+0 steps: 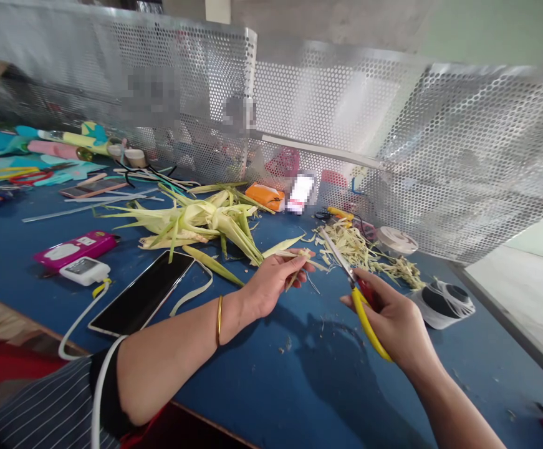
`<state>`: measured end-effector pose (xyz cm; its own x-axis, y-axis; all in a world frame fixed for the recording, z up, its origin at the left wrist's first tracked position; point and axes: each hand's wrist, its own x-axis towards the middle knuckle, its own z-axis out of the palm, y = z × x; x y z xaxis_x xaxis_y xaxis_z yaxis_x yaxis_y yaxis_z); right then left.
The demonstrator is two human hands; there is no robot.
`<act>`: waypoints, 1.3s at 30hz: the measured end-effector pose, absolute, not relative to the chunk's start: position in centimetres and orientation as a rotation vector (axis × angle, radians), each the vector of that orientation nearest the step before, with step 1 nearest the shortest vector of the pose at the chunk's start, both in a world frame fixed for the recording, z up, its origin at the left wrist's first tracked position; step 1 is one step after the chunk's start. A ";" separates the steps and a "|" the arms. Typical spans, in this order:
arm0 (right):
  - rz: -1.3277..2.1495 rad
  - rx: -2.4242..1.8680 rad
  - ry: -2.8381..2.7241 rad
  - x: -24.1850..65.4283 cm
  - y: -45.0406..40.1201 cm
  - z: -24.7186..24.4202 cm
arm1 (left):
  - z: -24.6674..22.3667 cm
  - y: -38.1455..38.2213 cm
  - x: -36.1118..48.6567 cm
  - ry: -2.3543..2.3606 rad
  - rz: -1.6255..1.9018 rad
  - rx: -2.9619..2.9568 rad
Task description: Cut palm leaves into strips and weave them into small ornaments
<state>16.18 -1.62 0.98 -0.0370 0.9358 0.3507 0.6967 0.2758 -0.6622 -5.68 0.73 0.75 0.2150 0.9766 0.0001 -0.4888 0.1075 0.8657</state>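
My left hand (278,279), with a gold bangle at the wrist, pinches a small bundle of pale corn husk strips (317,264) above the blue table. My right hand (395,315) grips a pair of scissors (365,319) with yellow and red handles. Their blades point up and away, just right of the husk strips and apart from them. Beyond my left hand lies a heap of green and cream corn husks (201,215). Thin husk shreds (353,243) are piled past the scissors' tips.
A black-screened phone (143,293), a white corded device (85,270) and a magenta case (75,249) lie left on the blue table (262,380). An orange packet (265,196) and a lit phone (301,192) stand before the perforated metal screen (327,106). Right is a thread spool (444,304).
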 end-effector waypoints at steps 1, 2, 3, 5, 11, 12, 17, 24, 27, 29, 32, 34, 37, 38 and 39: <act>0.483 -1.468 -1.760 16.3 -1.5 0.9 | 0.9 0.8 -5.8 0.699 1.230 0.846; 0.568 -1.440 -1.747 16.3 -1.5 0.9 | 1.0 0.8 -5.9 0.697 1.239 0.814; 0.651 -1.403 -1.753 16.3 -1.6 1.0 | 1.1 0.9 -6.0 0.697 1.248 0.782; 0.789 -1.333 -1.785 16.1 -1.9 1.6 | 1.3 1.0 -6.2 0.698 1.271 0.724; 1.072 -1.251 -1.909 15.5 -3.2 3.7 | 1.5 1.7 -6.8 0.688 1.382 0.607; 1.109 -1.255 -1.925 15.5 -3.3 3.7 | 1.5 1.8 -6.8 0.685 1.398 0.608; 1.233 -1.338 -1.937 15.9 -3.2 3.4 | 1.4 2.2 -6.9 0.723 1.449 0.624; 1.333 -1.358 -1.920 16.0 -3.2 3.7 | 1.2 2.5 -7.0 0.728 1.501 0.651; 1.344 -1.378 -1.926 15.4 -3.3 3.7 | 1.1 2.4 -7.0 0.735 1.486 0.681; 1.346 -1.375 -1.880 15.1 -3.4 3.6 | 1.0 2.3 -6.8 0.747 1.470 0.695; 1.347 -1.371 -1.762 14.9 -3.6 3.4 | 1.0 2.1 -6.6 0.766 1.449 0.705; 1.354 -1.376 -1.710 14.7 -3.7 3.3 | 1.0 2.1 -6.5 0.773 1.438 0.709; 1.361 -1.375 -1.687 14.6 -3.8 3.4 | 0.9 2.0 -6.4 0.774 1.432 0.715; 1.361 -1.374 -1.682 14.6 -3.8 3.4 | 0.9 2.0 -6.4 0.772 1.433 0.717; 1.362 -1.373 -1.676 14.6 -3.8 3.4 | 0.9 2.0 -6.4 0.770 1.433 0.718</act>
<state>14.60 -3.76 3.39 -0.3069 0.9375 -0.1641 0.3523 -0.0483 -0.9346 -6.40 1.97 0.91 -0.0087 0.9995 -0.0313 -0.5779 0.0205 0.8159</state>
